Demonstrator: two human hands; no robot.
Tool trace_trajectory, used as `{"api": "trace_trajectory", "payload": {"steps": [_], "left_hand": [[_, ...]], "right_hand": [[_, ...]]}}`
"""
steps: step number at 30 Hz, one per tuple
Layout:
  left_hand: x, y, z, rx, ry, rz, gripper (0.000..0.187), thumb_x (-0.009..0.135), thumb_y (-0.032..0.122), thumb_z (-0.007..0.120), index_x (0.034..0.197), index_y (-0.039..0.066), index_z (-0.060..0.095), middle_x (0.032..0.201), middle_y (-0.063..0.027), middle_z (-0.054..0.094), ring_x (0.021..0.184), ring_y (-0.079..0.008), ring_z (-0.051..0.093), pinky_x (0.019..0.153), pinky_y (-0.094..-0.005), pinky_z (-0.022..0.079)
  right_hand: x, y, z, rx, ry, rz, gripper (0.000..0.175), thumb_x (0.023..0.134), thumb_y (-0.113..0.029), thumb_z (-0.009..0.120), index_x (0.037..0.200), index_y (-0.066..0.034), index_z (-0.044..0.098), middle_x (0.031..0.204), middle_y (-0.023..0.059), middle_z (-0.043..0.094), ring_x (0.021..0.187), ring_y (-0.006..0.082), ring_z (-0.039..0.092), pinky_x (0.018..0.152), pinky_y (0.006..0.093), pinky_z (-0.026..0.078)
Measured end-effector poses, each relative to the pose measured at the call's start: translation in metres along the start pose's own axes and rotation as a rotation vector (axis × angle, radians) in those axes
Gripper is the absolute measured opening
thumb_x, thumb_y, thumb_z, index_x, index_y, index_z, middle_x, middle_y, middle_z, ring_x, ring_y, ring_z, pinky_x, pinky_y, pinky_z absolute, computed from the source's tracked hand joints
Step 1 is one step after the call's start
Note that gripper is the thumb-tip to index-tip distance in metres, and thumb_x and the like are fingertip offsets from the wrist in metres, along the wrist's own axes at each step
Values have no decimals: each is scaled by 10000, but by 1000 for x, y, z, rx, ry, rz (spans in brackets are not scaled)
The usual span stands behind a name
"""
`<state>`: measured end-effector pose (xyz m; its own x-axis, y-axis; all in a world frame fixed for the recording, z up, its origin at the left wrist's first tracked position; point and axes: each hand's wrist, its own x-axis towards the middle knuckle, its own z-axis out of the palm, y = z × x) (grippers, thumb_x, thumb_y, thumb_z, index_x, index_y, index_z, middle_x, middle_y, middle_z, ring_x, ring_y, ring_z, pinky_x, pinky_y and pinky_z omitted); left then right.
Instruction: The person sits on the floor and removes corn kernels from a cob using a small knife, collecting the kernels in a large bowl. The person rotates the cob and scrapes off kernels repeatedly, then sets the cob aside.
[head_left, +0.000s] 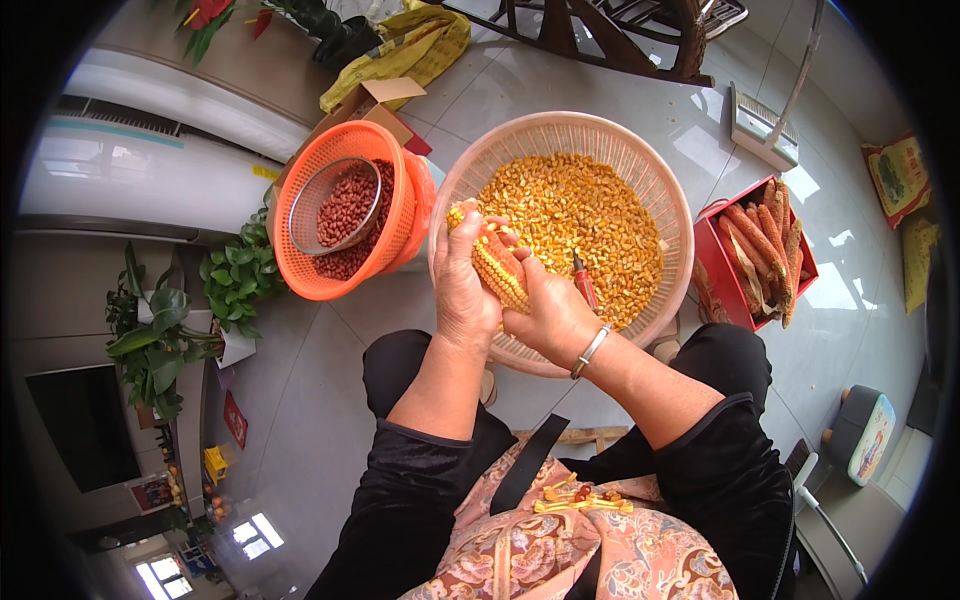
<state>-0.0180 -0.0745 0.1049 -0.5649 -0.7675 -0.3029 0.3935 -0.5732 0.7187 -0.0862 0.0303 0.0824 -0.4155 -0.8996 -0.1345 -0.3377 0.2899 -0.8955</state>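
Note:
My left hand (465, 289) is wrapped around a partly shelled ear of dried corn (501, 271), whose bare reddish cob shows along one side. Against the ear's lower right end presses my right hand (553, 306), its thumb on the cob; a metal bangle circles that wrist. Both hands are over the near left part of a large pinkish plastic basket (660, 172). Loose yellow corn kernels (577, 195) cover its bottom. On the kernels lies a red-handled tool (583, 283) with a dark pointed tip, just right of my right hand.
Left of the basket, an orange plastic basket (292, 262) holds red beans (341, 266) and a metal sieve (300, 202). A red box (712, 255) of bare corncobs (761, 232) stands at right. Beyond are a long-handled dustpan (761, 124) and a dark wooden chair base (585, 45).

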Motion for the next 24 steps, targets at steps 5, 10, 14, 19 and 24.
{"api": "trace_trajectory", "payload": {"steps": [5, 10, 14, 19, 24], "left_hand": [[1, 0, -2, 112, -47, 61, 353, 935, 101, 640, 1249, 60, 485, 999, -96, 601, 849, -182, 618, 706, -357, 574], [5, -7, -12, 173, -98, 86, 417, 895, 1, 665, 1258, 60, 468, 995, -87, 586, 831, -173, 618, 704, -333, 573], [5, -14, -11, 193, -44, 109, 452, 865, -70, 672, 1247, 63, 471, 979, -75, 577, 797, -161, 616, 680, -318, 574], [3, -7, -7, 159, -65, 86, 395, 900, 2, 654, 1245, 65, 471, 980, -89, 578, 817, -177, 623, 702, -338, 582], [2, -2, -5, 157, -65, 37, 377, 937, 108, 626, 1271, 64, 458, 1001, -119, 587, 858, -206, 631, 747, -365, 588]], "right_hand": [[1, 0, -1, 5, -27, 16, 626, 761, -180, 697, 1263, 102, 452, 948, 332, 657, 934, 441, 668, 819, 461, 538], [-1, -2, -1, -4, -53, 57, 530, 769, -181, 715, 1155, 90, 473, 941, 324, 660, 929, 455, 660, 825, 493, 535], [-3, -2, 0, -5, -36, 55, 509, 783, -207, 720, 1121, 93, 485, 914, 329, 658, 920, 455, 665, 802, 478, 536], [-1, -1, 1, 6, -24, 39, 542, 784, -220, 725, 1149, 100, 484, 920, 333, 657, 926, 452, 666, 803, 464, 538], [1, 0, 0, 24, -34, 16, 599, 774, -177, 695, 1236, 117, 451, 964, 336, 656, 945, 449, 662, 846, 485, 531]]}}
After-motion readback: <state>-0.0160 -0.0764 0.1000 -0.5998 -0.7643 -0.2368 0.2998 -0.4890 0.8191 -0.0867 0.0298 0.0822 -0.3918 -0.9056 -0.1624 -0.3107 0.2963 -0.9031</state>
